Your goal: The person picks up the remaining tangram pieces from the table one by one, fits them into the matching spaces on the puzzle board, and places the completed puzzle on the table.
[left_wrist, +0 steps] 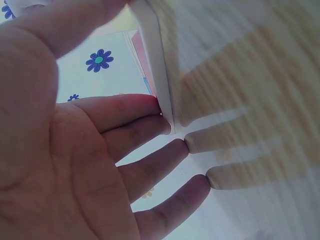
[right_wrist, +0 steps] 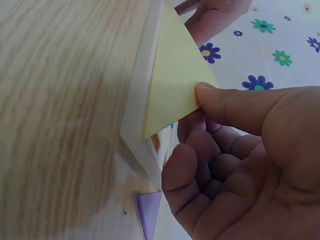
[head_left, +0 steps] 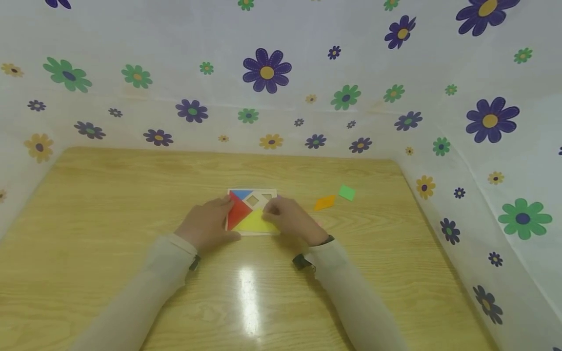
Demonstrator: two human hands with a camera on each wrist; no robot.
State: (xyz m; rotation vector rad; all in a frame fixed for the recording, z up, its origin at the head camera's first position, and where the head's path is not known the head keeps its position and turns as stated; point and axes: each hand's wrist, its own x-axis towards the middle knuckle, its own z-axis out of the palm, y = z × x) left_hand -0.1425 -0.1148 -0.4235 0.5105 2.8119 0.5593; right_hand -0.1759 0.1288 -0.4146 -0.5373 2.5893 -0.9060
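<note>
A white-framed tangram board (head_left: 254,234) lies on the table, holding a red triangle (head_left: 239,212) and a blue triangle (head_left: 240,194). Bare recesses show in its far right part. My left hand (head_left: 207,222) rests at the board's left side, fingers extended, thumb by the near corner; in the left wrist view, fingertips (left_wrist: 150,105) touch its edge. My right hand (head_left: 291,219) pinches a yellow triangle (right_wrist: 175,75) by its edge between thumb and forefinger. In the right wrist view this triangle is tilted over the board, its other fingers curled below.
An orange parallelogram (head_left: 325,202) and a green square (head_left: 347,192) lie on the table right of the board. A purple triangle (right_wrist: 149,212) sits close beside the board's edge. Flower-printed white sheeting (head_left: 298,63) walls the table's back and sides.
</note>
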